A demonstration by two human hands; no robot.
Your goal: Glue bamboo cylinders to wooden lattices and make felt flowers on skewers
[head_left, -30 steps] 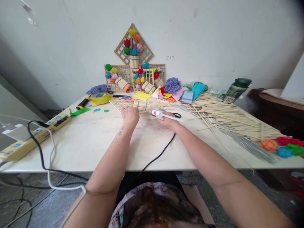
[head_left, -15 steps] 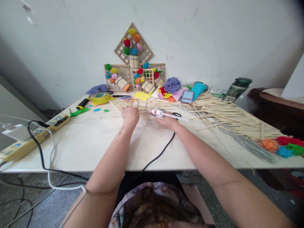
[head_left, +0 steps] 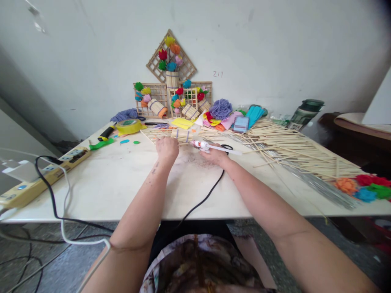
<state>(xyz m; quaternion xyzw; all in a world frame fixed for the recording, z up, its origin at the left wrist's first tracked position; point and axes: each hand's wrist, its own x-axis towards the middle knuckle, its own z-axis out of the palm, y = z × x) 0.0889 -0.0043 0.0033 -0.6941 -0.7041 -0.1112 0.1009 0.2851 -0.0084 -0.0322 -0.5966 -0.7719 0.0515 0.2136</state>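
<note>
Colored paper point(head_left: 183, 123), a ball of yarn point(head_left: 221, 109) and stick frames with paper flowers point(head_left: 171, 65) fill the table's point(head_left: 122, 191) far side toward 12 o'clock from the hands. Loose sticks point(head_left: 290, 144) spread toward 2 and 3 o'clock, a roll of tape point(head_left: 130, 126) lies toward 10, and a power strip point(head_left: 49, 175) toward 8 and 9. Black scissors point(head_left: 227, 148) lie close at 1 o'clock from the right hand point(head_left: 216, 155), partly behind it. The tied stick bundle point(head_left: 182, 135) lies just beyond the hands, at 1 o'clock from the left hand point(head_left: 167, 149), whose fingers are curled; whether they grip it cannot be told. The right hand is closed around a glue gun point(head_left: 201, 145), its front end near the bundle's right end.
</note>
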